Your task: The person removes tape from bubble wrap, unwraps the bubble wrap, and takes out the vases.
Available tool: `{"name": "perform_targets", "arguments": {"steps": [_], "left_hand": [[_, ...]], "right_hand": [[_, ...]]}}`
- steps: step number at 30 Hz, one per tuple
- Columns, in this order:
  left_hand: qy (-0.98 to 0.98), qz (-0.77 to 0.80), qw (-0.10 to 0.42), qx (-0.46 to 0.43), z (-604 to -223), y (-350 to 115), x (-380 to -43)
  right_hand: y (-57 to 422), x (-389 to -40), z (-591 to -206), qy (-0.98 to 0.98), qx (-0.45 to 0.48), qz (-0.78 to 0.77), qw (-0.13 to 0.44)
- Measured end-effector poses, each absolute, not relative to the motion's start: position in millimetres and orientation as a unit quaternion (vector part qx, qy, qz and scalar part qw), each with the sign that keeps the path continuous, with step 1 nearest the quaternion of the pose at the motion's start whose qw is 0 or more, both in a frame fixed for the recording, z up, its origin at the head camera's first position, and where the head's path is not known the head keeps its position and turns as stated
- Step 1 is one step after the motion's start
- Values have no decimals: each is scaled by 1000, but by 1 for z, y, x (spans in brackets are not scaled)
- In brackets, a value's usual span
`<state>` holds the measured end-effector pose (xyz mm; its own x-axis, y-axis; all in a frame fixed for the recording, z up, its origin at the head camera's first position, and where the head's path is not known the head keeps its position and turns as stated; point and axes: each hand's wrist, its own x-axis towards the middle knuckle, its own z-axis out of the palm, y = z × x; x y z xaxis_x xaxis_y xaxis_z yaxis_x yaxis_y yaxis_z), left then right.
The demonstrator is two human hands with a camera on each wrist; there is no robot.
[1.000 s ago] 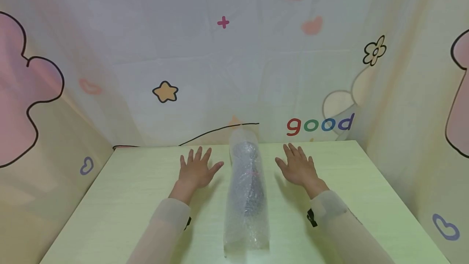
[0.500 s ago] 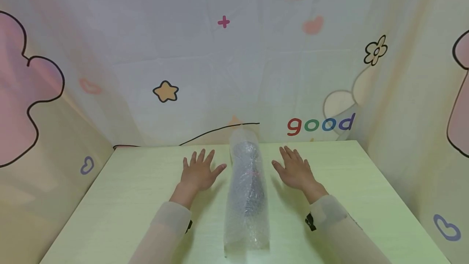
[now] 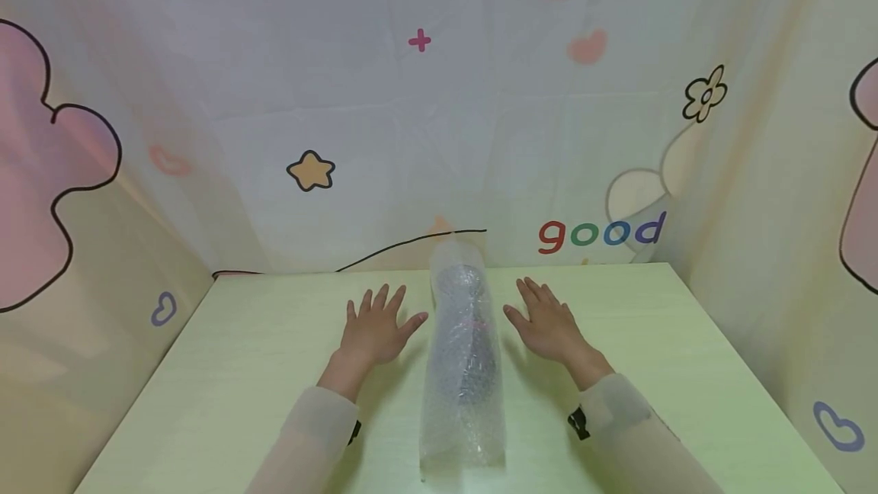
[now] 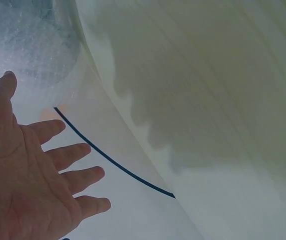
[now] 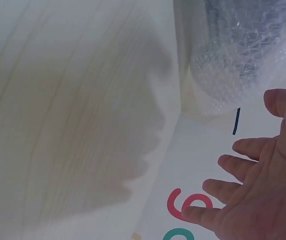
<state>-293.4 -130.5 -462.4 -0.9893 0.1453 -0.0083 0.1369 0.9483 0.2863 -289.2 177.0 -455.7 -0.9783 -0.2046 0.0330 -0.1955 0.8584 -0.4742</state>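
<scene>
On our table (image 3: 686, 349), side edges are lying well apart from the bubble-wrapped bundle (image 3: 463, 357); our left hand (image 3: 375, 335) and right hand (image 3: 551, 328) are flanking it, outspread, gripping nothing.

Cartoon-printed cloth (image 3: 439, 136) behind pale table (image 3: 226, 357)

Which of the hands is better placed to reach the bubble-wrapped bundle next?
The left hand, by a little, I'd judge: in the head view its thumb appears nearer the bubble-wrapped bundle than that of the right hand. Both are open, on opposite sides of it, so either could probably serve.
</scene>
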Motion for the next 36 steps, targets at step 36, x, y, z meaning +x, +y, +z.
{"name": "perform_targets", "arguments": {"steps": [36], "left_hand": [[966, 207, 15, 151, -432, -99, -253]], "right_hand": [[171, -258, -464, 896, -182, -404, 42]]}}
